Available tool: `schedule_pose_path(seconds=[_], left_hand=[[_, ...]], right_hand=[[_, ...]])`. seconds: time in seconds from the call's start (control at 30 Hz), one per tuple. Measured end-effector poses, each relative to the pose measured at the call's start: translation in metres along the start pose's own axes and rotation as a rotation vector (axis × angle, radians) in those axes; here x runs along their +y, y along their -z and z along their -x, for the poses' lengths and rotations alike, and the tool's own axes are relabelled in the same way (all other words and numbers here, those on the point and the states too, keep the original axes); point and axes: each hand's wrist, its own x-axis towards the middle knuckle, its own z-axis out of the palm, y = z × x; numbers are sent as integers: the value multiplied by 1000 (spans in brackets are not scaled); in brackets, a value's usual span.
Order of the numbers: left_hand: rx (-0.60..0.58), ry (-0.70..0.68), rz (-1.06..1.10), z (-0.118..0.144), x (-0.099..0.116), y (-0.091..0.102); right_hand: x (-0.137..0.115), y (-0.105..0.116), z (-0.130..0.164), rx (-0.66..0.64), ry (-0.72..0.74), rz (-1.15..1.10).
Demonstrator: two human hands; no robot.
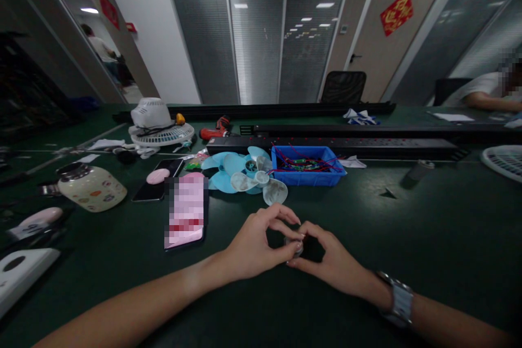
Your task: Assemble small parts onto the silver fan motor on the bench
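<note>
Dark green desk (408,228) bearing both hands, left hand (253,244) and right hand (332,261) pinching between meeting fingertips a small greyish part (296,246), too small for telling its axis, lying centred, just nearer than the pale fan blades (244,174).

Nothing here can be read outright. At two o'clock, a red diamond sign (396,12) on the beige wall bears gold characters, too blurred to make out. At ten o'clock, another red sign (109,10) hangs on the left wall, its marks unclear. The jar (92,187) on the worktop (428,228) carries small coloured prints, illegible. The phone (185,210) screen is blurred.
</note>
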Motion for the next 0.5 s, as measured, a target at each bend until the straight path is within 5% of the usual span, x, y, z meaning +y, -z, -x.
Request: schedule_pose_path(seconds=[0.3, 0.5], left_hand=[[188, 69, 43, 4, -4, -17], [328, 75, 97, 11, -4, 1]], right_hand=[[1, -1, 0, -13, -21, -11], [0, 1, -1, -26, -41, -1]])
